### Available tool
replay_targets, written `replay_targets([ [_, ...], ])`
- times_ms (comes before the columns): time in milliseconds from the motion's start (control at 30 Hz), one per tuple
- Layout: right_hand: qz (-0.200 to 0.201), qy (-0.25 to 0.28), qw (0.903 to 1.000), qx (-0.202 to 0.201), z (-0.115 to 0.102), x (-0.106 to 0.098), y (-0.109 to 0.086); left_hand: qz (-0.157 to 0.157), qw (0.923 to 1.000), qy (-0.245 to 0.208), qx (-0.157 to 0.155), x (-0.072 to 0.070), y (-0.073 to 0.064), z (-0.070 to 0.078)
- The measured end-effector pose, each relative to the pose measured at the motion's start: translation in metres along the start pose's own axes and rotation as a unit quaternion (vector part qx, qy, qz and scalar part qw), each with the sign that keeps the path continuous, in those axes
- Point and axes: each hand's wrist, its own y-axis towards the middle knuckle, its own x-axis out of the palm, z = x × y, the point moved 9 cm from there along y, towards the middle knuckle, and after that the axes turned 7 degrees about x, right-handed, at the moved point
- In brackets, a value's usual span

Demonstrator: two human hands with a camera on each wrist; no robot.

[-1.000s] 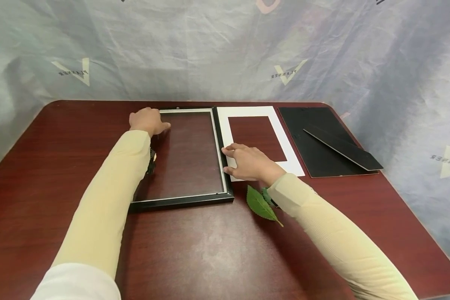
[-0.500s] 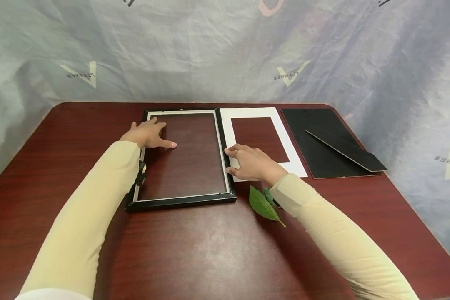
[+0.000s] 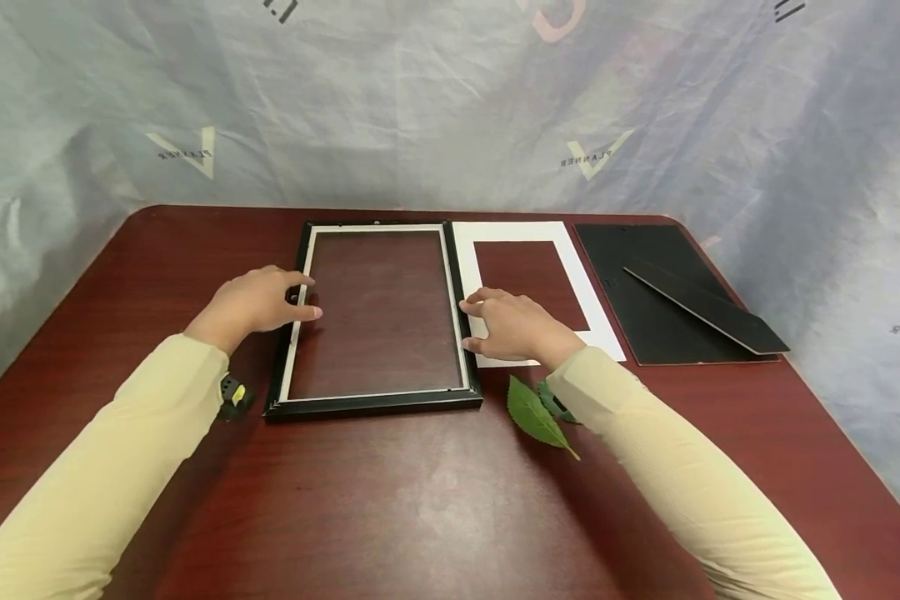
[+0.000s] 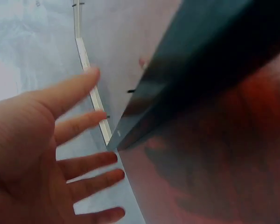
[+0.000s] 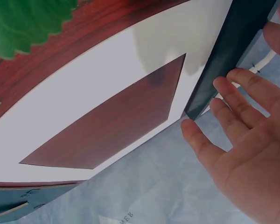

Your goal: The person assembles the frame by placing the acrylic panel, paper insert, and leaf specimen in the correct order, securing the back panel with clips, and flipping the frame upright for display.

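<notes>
A black picture frame (image 3: 375, 402) with a pale inner lip lies flat on the table. My left hand (image 3: 255, 304) is at its left side, thumb and fingers spread, gripping nothing. In the left wrist view the fingers (image 4: 86, 163) are spread beside the frame's dark edge (image 4: 154, 84). My right hand (image 3: 513, 325) is by the frame's right side, over a white mat (image 3: 510, 232) with a rectangular opening. The right wrist view shows its fingers (image 5: 238, 109) loosely extended at the frame's edge (image 5: 224, 56); whether they touch is hard to tell.
To the right lies a black backing board (image 3: 618, 242) with its stand flap (image 3: 708, 308) slanting up. A green leaf (image 3: 536, 417) lies below the mat, with another green shape (image 3: 558, 406) partly behind the right wrist. A printed grey sheet (image 3: 390, 108) hangs behind the table (image 3: 390, 500).
My left hand has moved from the frame's upper left corner down and out to the middle of its left side. The right hand keeps its place. The view has shifted slightly.
</notes>
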Motion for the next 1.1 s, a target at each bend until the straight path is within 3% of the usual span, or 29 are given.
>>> replay_targets([
  [167, -0.004, 0.007, 1.0000, 0.001, 0.001, -0.001, 0.001, -0.039, 0.9992, -0.007, 0.006, 0.018, -0.008, 0.003],
  [300, -0.005, 0.009, 0.9999, 0.002, 0.002, -0.001, 0.001, -0.044, 0.9990, -0.007, 0.000, 0.024, -0.009, 0.003],
  [1100, 0.001, 0.068, 0.9976, 0.011, 0.013, 0.007, 0.004, -0.039, 0.9979, -0.051, 0.008, 0.020, -0.001, 0.006],
])
